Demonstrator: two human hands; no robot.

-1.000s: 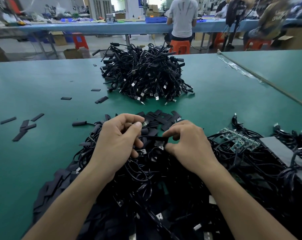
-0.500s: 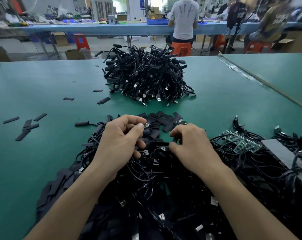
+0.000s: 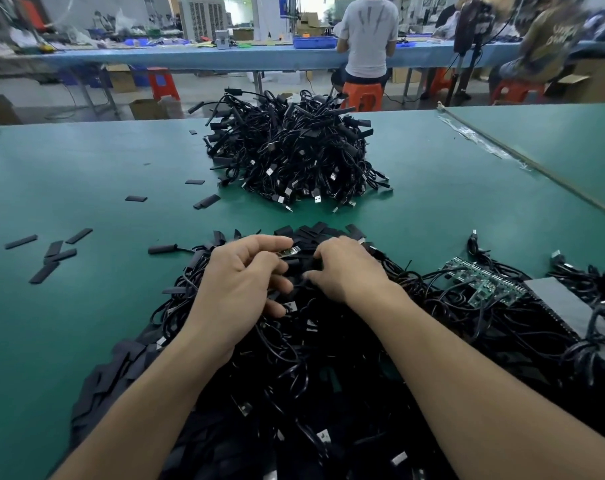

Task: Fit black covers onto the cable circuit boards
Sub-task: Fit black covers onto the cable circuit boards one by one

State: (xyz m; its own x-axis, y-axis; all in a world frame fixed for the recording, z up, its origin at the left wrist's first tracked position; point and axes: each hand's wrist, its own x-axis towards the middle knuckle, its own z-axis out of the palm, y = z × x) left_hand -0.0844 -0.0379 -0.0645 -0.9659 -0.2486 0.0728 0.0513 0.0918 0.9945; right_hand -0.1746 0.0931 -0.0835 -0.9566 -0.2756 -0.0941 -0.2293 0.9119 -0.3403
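A small green board [image 3: 288, 252] sits between the two hands, above the middle of the table's near edge. The left hand [image 3: 238, 285] pinches it between thumb and forefinger, with the other fingers curled beneath. A black cover [image 3: 296, 264] lies just below the board and touches it. The right hand [image 3: 346, 268] holds the cover's other end, thumb under and fingers curled over. The fingertips are hidden, so how far the cover sits on the board cannot be told.

Both hands rest on a tangle of black cables [image 3: 329, 375] that spreads along the near edge of the green table [image 3: 86, 168]. Just beyond the hands lies a small heap of spare covers [image 3: 323, 231]. To the left of it lies a capped cable end [image 3: 162, 249].

Toward the right edge, a row of bare boards [image 3: 481, 282] lies on the tangle beside a grey pad [image 3: 568, 306]. Near the left edge, loose covers [image 3: 53, 252] are scattered flat on the table.

Well apart, toward the middle of the far edge, stands a second pile [image 3: 294, 157] of cables with plugs showing.

Behind the table, a person [image 3: 368, 36] in a grey shirt sits on an orange stool [image 3: 361, 95] at a blue bench [image 3: 190, 57].
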